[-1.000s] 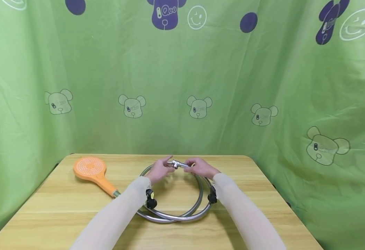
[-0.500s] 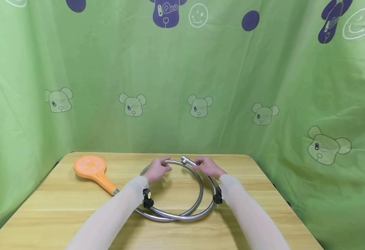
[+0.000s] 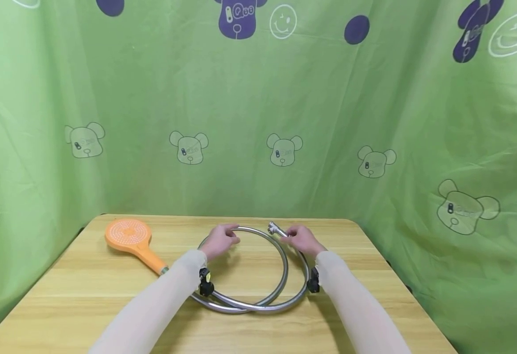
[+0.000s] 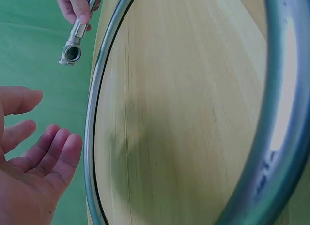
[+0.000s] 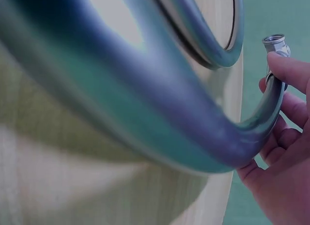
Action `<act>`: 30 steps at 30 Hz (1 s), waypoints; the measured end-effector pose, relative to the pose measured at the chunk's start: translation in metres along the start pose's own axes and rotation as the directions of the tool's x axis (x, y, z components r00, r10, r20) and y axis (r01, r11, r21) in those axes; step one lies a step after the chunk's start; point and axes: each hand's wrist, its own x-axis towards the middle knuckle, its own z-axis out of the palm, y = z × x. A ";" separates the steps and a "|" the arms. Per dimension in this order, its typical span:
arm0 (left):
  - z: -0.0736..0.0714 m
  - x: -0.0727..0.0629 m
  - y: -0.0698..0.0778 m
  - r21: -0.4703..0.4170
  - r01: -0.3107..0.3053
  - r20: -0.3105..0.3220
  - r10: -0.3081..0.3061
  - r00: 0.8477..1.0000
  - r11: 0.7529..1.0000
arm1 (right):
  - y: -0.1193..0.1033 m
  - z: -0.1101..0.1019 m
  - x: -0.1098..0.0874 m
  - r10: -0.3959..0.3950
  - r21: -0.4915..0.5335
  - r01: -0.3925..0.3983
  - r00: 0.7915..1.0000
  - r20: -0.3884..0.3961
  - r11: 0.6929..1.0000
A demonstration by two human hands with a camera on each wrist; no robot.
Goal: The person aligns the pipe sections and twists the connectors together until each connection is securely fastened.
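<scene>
An orange shower head (image 3: 128, 234) lies face up at the table's left, joined to a silver hose (image 3: 258, 309) that loops across the middle. At the hose's free end is a chrome fitting (image 3: 273, 228) with a round opening, clearly seen in the left wrist view. My right hand (image 3: 303, 239) pinches the hose just behind this fitting, thumb on top, and holds it raised. My left hand (image 3: 218, 241) is beside the far left part of the loop. In the left wrist view its fingers (image 4: 67, 157) are loosely bent, apart from the thumb, holding nothing.
The wooden table (image 3: 85, 305) ends at a rounded far edge close behind both hands. A green curtain (image 3: 236, 187) with bear prints hangs around the back and sides. Small black cameras (image 3: 206, 282) sit on both wrists.
My right hand has carried the hose end and fitting to the right, away from my left hand. The left hand has shifted slightly left. The shower head stays in place.
</scene>
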 end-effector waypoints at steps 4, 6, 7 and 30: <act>-0.002 -0.002 0.000 0.019 0.005 0.003 -0.005 1.000 1.000 | 0.008 0.001 0.000 0.009 -0.015 -0.010 1.000 -0.020 1.000; -0.002 -0.002 0.000 0.025 0.007 0.002 -0.007 1.000 1.000 | 0.012 0.003 0.001 0.019 -0.022 -0.020 0.999 -0.036 1.000; -0.002 -0.003 -0.001 0.031 0.006 0.002 -0.006 1.000 1.000 | 0.015 0.004 0.001 0.023 -0.027 -0.025 0.999 -0.045 0.999; -0.004 -0.009 -0.003 0.132 -0.015 -0.015 0.018 1.000 0.991 | 0.023 0.011 0.000 0.129 -0.101 -0.137 0.988 -0.081 0.985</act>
